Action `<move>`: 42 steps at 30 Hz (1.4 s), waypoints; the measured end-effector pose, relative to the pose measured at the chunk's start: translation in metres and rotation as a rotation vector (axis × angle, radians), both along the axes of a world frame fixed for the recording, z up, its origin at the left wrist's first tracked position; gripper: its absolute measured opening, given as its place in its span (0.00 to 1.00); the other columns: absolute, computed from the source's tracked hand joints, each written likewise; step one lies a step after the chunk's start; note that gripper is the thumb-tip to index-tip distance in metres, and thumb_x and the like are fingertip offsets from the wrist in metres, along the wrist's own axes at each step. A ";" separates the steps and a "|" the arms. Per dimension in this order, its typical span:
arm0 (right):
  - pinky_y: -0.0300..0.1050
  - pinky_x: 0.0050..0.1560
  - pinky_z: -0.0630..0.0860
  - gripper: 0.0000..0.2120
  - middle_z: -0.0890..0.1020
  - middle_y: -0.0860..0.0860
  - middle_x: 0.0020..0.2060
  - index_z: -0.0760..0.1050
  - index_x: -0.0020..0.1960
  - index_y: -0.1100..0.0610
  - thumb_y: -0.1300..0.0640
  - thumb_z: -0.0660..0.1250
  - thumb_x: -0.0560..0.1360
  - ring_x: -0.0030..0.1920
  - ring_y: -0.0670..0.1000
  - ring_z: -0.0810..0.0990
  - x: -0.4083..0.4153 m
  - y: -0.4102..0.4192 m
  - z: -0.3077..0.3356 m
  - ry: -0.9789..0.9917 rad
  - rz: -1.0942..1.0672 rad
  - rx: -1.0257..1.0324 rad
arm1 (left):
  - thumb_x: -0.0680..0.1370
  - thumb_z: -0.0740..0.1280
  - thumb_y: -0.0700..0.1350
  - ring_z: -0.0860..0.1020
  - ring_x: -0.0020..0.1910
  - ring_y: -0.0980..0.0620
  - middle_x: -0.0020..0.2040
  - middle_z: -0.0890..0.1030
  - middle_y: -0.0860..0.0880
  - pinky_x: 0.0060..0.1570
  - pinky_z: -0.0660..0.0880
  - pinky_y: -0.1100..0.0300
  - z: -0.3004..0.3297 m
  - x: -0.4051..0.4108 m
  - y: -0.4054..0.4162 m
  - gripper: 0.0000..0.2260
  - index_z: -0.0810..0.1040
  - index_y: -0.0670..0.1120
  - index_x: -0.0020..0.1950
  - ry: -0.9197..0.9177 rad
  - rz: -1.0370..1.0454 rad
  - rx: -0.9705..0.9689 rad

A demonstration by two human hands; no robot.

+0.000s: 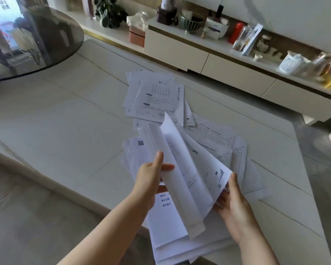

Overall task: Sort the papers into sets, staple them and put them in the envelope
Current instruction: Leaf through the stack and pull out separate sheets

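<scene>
the left hand [151, 178] holds a lifted bundle of sheets [182, 180] above the table [65, 131]. its thumb lies on the upper face of the bundle near the left edge and a forefinger reaches across the sheet beside it, so the bundle is pinched between thumb and fingers; the remaining fingers are hidden behind the paper. the right hand [235, 205] meets the same bundle at its lower right corner: the thumb stands up along the corner edge and the fingers go under the fanned sheets, curled round them. the bundle fans open between the two hands, with its top pages curling upward.

under the bundle a flat stack of papers [166, 236] lies at the near edge of the table, its top sheet showing short lines of print just below the left hand. loose sheets [237, 152] spread out to the right of the bundle, and one page with a qr code [140, 143] shows to the left. a second loose pile [157, 98] lies farther back on the table, apart from the hands.

a round dark glass top [33, 41] sits at the far left. a low white cabinet [199, 54] behind the table carries a plant [109, 10], a wire bowl [191, 21] and a red bottle [236, 32]
</scene>
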State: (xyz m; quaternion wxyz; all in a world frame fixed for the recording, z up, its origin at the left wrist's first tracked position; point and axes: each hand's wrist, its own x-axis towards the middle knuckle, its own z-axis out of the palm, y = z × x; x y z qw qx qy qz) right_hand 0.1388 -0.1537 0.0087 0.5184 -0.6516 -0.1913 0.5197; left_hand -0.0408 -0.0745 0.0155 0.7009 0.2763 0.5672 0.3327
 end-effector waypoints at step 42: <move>0.40 0.22 0.76 0.08 0.79 0.60 0.32 0.69 0.40 0.66 0.73 0.57 0.77 0.21 0.51 0.79 -0.021 0.197 0.024 0.231 -0.277 0.125 | 0.69 0.65 0.30 0.74 0.27 0.47 0.32 0.76 0.43 0.24 0.68 0.67 -0.002 -0.030 0.024 0.06 0.76 0.39 0.40 0.025 0.027 -0.045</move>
